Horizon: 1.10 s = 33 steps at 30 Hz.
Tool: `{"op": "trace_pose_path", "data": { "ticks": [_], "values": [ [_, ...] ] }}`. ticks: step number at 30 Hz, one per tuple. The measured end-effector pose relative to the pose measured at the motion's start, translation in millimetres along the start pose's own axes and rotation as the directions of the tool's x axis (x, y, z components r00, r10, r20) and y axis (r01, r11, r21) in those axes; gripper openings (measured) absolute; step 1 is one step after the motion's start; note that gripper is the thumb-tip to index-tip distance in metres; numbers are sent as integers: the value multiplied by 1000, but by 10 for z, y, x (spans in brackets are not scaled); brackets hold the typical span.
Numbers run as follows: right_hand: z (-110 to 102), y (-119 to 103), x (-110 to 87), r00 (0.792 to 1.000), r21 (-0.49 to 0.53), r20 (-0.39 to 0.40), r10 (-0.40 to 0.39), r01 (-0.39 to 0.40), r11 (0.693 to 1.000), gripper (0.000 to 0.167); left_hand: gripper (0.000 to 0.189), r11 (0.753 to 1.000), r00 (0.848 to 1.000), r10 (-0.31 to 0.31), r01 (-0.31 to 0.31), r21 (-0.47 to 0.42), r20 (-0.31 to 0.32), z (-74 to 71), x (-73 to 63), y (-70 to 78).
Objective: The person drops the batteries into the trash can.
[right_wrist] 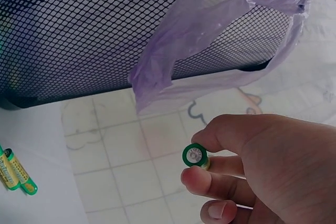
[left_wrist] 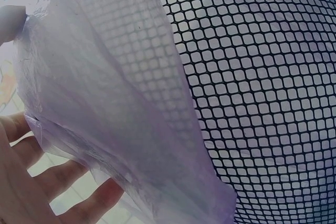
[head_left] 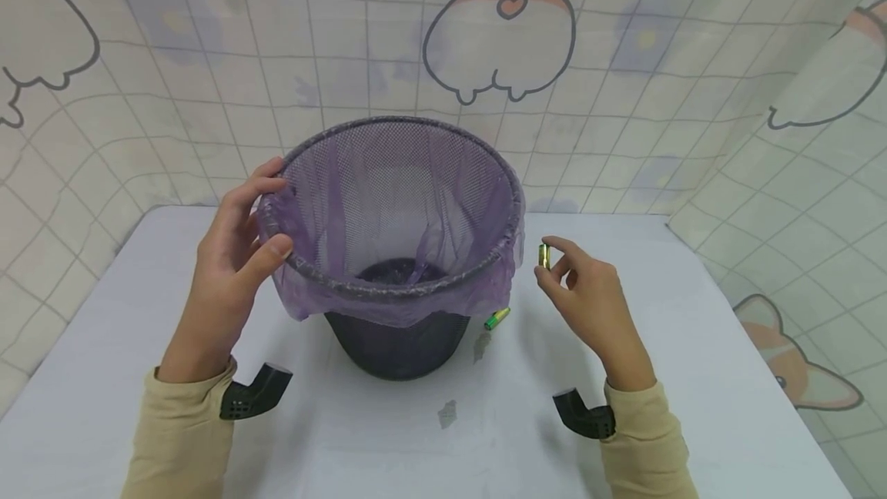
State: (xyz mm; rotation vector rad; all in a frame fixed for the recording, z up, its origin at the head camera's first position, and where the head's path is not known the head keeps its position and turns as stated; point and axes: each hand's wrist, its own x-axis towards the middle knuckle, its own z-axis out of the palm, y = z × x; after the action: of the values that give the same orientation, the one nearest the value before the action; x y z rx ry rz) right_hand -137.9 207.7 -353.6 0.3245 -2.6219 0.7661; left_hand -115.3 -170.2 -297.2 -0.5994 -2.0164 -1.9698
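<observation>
A black mesh trash bin (head_left: 402, 349) stands on the table, lined with a thin purple plastic bag (head_left: 485, 295) folded over its rim. At the rim's left side my left hand (head_left: 225, 264) holds the bin, with the thumb on the near part and the fingers farther back. The left wrist view shows the left fingers against the bag's loose edge, beside the mesh. Right of the bin, my right hand (head_left: 589, 291) pinches a small green-and-gold battery (right_wrist: 194, 155) between thumb and fingertips, its round end facing the wrist camera.
Green and yellow batteries (right_wrist: 20, 174) lie on the white table (head_left: 388, 453) by the bin's right foot. Two small grey patches (head_left: 447, 413) mark the tabletop in front. A tile-patterned curtain (head_left: 388, 37) with cartoon dogs hangs behind and along the sides.
</observation>
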Motion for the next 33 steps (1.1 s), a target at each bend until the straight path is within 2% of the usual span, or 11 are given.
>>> {"op": "trace_pose_path", "data": {
  "ticks": [14, 22, 29, 33],
  "values": [
    [-122, -114, -31, 994, 0, -91, -60, 60, 998, 34, 53, 1000, 1000, 14, -14, 1, 8, -14, 1, -30],
    [-169, -147, -47, 986, 7, -132, -99, 101, 995, 33, 53, 1000, 999, -29, 29, 1, -21, 13, 1, 13],
    [-251, -217, -85, 976, 35, -170, -134, 142, 989, 35, 52, 1000, 1000, 14, -14, -15, 8, 2, 13, -31],
    [-305, -297, -103, 971, 42, -185, -153, 164, 986, 36, 52, 1000, 1000, 7, -7, -7, 1, -8, 9, -34]
  ]
}}
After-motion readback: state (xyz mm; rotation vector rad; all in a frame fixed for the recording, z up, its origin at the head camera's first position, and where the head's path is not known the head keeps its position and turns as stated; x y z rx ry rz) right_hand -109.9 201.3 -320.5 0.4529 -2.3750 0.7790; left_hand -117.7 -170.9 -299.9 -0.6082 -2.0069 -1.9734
